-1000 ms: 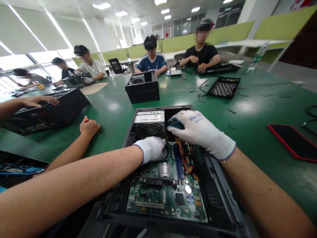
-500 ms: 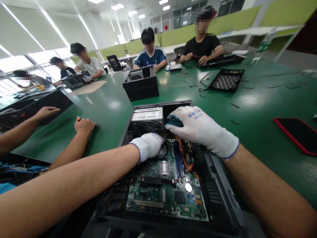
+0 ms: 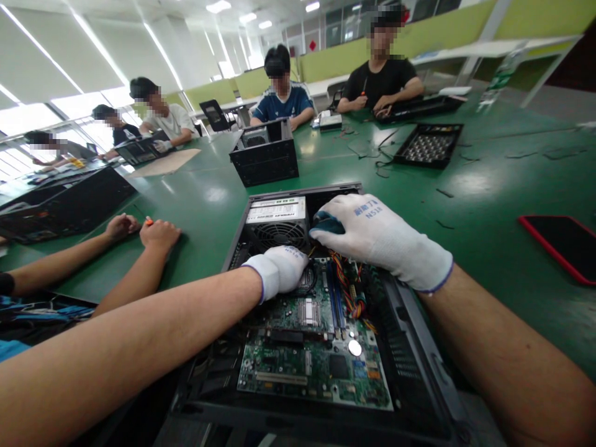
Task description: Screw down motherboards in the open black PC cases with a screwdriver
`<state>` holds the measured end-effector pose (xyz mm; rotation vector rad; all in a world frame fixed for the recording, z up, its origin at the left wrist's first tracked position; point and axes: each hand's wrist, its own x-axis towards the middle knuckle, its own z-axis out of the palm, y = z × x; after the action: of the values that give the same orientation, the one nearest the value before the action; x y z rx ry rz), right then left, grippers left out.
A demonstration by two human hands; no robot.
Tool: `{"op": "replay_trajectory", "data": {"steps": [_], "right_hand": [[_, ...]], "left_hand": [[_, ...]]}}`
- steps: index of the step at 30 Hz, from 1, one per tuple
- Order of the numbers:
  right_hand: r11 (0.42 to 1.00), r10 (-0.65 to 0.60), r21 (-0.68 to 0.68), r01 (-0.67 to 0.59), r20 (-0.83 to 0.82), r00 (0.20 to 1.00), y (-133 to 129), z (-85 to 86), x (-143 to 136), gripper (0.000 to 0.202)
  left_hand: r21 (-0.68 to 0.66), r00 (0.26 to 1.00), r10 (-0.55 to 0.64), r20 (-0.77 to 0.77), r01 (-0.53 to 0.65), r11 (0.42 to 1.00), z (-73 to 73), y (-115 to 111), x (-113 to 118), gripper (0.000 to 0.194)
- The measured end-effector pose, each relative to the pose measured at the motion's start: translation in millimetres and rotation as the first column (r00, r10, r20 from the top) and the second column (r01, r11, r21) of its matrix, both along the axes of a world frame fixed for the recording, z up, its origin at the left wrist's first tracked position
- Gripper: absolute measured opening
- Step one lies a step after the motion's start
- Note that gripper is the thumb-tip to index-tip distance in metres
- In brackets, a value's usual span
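Observation:
An open computer case (image 3: 421, 347) lies in front of me, with a green motherboard (image 3: 321, 366) inside. At its far left sits a power supply (image 3: 279, 223), its fan grille facing me. My left hand (image 3: 285, 268), in a white glove, is closed low beside the fan, over the upper part of the board; its fingertips are hidden. My right hand (image 3: 367, 233), also gloved, reaches in to the right of the power supply, fingers curled, and what they pinch cannot be seen. Coloured cables (image 3: 347, 288) run below it, next to the blue memory slots (image 3: 336, 298).
On the green table (image 3: 205, 198) stand another case (image 3: 265, 152) and a black tray-like panel (image 3: 428, 146). A red-edged phone (image 3: 563, 248) lies at right. At left, a neighbour's hand (image 3: 159, 236) holds something orange, near a dark case (image 3: 69, 202). Several people work opposite.
My hands stay in almost the same place inside the case. The neighbour's other hand at left has drawn back toward the hand with the orange thing. The view has shifted slightly.

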<state>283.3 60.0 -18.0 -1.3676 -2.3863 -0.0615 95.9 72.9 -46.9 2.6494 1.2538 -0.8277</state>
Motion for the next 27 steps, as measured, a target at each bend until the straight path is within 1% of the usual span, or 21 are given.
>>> {"op": "replay_trajectory", "data": {"steps": [4,8,17,23,27], "right_hand": [[1.0,0.004,-0.008,-0.004,0.006,1.0,-1,0.4,0,0.049],[1.0,0.003,-0.012,-0.003,0.003,1.0,-1,1.0,0,0.049],[1.0,-0.003,-0.013,0.002,-0.006,1.0,-2,2.7,-1,0.047],[1.0,-0.007,-0.02,0.007,-0.003,1.0,-2,2.7,-1,0.046],[1.0,-0.003,-0.018,0.003,-0.01,1.0,-2,3.5,-1,0.045]], "left_hand": [[-0.003,1.0,0.015,0.009,-0.014,1.0,0.3,-1,1,0.038],[-0.001,1.0,0.014,0.002,-0.014,1.0,1.5,-1,2,0.042],[-0.013,1.0,0.013,0.002,-0.013,1.0,4.2,-2,2,0.041],[0.003,0.998,0.049,0.044,-0.049,0.999,0.0,-1,0,0.039],[0.001,0.999,0.03,0.038,-0.03,1.0,-5.9,2,-3,0.048]]}}
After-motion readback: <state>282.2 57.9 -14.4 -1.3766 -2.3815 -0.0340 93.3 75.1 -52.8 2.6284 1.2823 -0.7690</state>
